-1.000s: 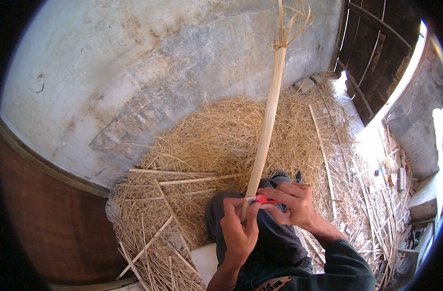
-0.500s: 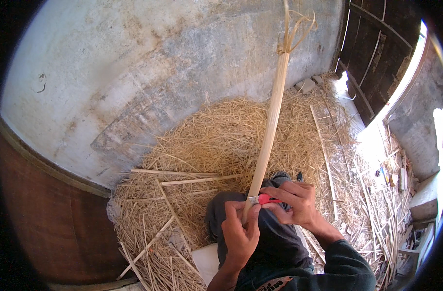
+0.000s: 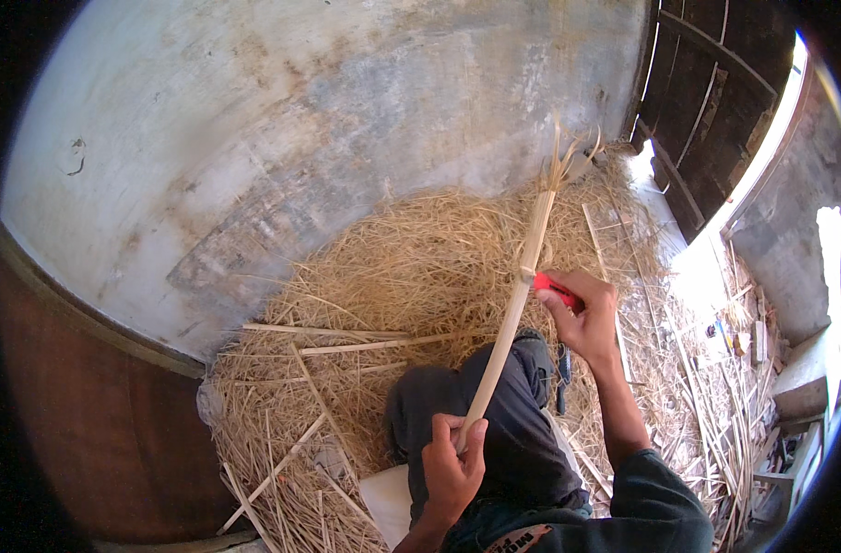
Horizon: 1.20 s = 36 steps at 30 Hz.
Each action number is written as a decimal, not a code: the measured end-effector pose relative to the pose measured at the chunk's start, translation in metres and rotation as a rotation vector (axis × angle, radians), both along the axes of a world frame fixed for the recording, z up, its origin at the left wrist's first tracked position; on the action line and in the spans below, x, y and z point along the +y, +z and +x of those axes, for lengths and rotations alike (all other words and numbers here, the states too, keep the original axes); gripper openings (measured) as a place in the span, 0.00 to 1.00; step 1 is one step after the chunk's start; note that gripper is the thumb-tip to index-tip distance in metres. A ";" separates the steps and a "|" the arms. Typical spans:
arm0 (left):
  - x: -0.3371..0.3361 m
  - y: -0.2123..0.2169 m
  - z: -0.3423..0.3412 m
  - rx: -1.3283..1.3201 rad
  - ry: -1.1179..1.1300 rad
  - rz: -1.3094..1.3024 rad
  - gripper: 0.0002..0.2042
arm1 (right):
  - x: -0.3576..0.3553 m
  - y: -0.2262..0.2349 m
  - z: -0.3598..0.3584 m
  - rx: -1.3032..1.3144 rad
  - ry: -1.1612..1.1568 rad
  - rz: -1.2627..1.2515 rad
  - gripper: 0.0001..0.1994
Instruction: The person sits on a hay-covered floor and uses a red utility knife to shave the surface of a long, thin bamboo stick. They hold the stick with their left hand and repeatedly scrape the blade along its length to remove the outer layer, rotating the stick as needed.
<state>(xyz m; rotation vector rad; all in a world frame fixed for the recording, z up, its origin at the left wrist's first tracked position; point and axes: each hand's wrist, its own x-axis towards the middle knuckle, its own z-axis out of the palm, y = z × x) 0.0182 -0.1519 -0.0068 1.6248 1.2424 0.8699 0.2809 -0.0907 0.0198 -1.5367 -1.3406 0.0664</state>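
The stick [image 3: 512, 318] was a long, pale strip of cane or bamboo, smooth and straw-coloured along most of its length and frayed into thin splinters at its far end. It ran at a slant from near the person's lap up and away over the heap of shavings [image 3: 411, 276], its splintered tip standing close to the grey wall [image 3: 300, 138].

The left hand [image 3: 452, 465] was closed round the near end of the stick, fingers wrapped over it and the thumb lying along the wood. The right hand [image 3: 586, 318] was stretched out farther up, its fingers curled tight round the red handle of a knife [image 3: 554, 288], which met the stick at about two-thirds of its length; the blade itself I could not make out.

The person sat with a knee in dark trousers [image 3: 503, 415] drawn up under the stick. All about lay the dry, pale heap, with several longer flat strips [image 3: 346, 347] lying across it to the left. A white sheet [image 3: 388, 498] showed by the left thigh. I saw no bin or basket there; the shavings simply lay loose on the floor against the wall. A dark wooden door [image 3: 715, 101] stood to the right.
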 end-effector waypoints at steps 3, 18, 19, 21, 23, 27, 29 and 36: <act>-0.006 -0.011 -0.008 0.013 0.015 0.010 0.15 | 0.014 -0.003 0.015 0.009 -0.037 -0.028 0.11; -0.018 -0.026 -0.021 0.017 -0.059 -0.123 0.14 | 0.051 -0.042 0.069 0.362 0.148 0.023 0.21; -0.016 -0.031 -0.023 -0.036 -0.070 -0.129 0.14 | 0.047 -0.041 0.072 0.516 0.246 -0.056 0.22; -0.008 -0.039 -0.032 -0.079 -0.163 -0.292 0.14 | 0.038 -0.033 0.079 0.819 0.435 -0.214 0.24; -0.002 -0.040 -0.037 -0.151 -0.213 -0.409 0.13 | 0.038 -0.037 0.075 0.860 0.439 -0.179 0.25; 0.010 -0.030 -0.028 -0.311 -0.172 -0.461 0.11 | 0.027 -0.023 0.060 0.729 0.339 -0.222 0.22; 0.014 -0.027 -0.021 -0.357 -0.148 -0.420 0.11 | 0.021 -0.029 0.045 0.571 0.284 -0.201 0.21; 0.033 -0.008 -0.005 -0.399 -0.178 -0.377 0.15 | -0.016 -0.031 -0.017 0.122 0.265 -0.200 0.15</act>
